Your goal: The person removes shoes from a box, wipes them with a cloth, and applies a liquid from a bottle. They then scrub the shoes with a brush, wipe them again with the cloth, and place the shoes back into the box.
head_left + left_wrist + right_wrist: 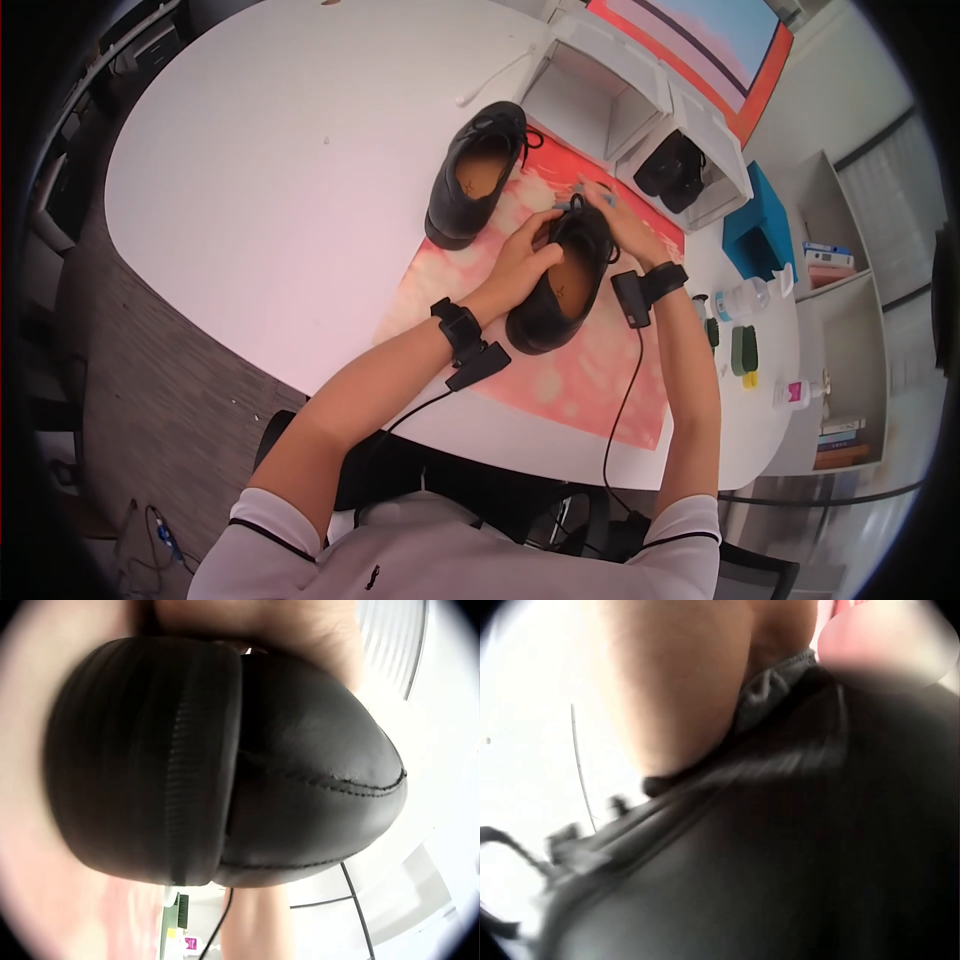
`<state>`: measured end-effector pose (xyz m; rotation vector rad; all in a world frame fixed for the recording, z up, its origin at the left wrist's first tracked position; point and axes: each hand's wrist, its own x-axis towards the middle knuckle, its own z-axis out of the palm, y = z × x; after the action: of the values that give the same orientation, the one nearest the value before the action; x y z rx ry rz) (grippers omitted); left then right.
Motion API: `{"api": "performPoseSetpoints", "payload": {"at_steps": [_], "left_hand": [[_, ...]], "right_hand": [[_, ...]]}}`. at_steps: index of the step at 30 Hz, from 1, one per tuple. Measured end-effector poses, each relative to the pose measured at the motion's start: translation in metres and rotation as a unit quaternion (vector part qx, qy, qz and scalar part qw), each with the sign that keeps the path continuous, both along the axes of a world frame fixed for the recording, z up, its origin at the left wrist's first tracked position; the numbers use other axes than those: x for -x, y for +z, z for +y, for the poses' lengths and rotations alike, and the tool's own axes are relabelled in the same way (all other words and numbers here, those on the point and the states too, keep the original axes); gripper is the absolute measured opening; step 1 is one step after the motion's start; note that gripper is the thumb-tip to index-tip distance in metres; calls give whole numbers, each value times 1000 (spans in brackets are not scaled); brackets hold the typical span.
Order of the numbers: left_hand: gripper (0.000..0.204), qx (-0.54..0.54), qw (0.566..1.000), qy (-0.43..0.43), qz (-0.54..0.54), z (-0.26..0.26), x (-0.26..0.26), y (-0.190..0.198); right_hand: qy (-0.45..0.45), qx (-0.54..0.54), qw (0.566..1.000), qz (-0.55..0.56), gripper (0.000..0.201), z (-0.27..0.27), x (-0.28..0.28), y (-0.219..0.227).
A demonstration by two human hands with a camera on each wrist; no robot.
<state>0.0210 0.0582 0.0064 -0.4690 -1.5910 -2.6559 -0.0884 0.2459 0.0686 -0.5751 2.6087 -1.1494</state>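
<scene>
A black lace-up shoe (545, 318) with a tan insole lies over a pink patterned mat (600, 400), its toe pointing away from me. My left hand (520, 265) grips it at the left side, thumb over the opening's edge. The heel (315, 765) fills the left wrist view. At the toe's right side, my right hand (625, 228) holds a grey cloth (769, 694) against the shoe; its fingertips are partly hidden. The matching black shoe (450, 210) stands to the left, at the mat's edge.
Two white open-fronted boxes (590, 85) stand behind the mat; the right one contains black shoes (672, 172). A long white stick (495, 78) lies at the back. To the right are a clear bottle (742, 300), a green brush (744, 350) and a teal box (760, 225).
</scene>
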Motion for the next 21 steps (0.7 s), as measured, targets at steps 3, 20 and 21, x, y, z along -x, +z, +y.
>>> {"api": "performPoseSetpoints", "payload": {"at_steps": [3,20,21], "left_hand": [[61,-2,1000,-14,-11,-4,0,4],[56,3,1000,-1,-20,-4,-3,6],[56,7,1000,0,-20,-3,-4,6]], "right_hand": [[41,58,997,-33,67,11,13,-8],[-45,114,982,145,52,22,-71,-48],[-59,115,981,146,52,19,-79,-49]]}}
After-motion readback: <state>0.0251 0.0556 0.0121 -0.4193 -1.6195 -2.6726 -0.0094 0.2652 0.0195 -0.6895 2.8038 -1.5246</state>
